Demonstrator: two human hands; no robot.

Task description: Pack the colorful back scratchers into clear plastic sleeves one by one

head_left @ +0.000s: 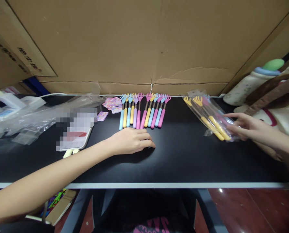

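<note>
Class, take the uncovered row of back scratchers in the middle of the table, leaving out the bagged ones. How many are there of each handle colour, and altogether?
Pink scratchers: 4
Blue scratchers: 4
Yellow scratchers: 3
Purple scratcher: 1
Total: 12

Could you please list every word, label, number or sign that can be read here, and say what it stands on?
None can be quoted with certainty.
Left cardboard panel: large dark characters, too blurred.
Pink cards: print too small.
Phone: screen pixelated, unreadable.
White item at far left: bluish marks, too blurred.
Dark item at the bottom edge: pink lettering, blurred and cut off.
</note>
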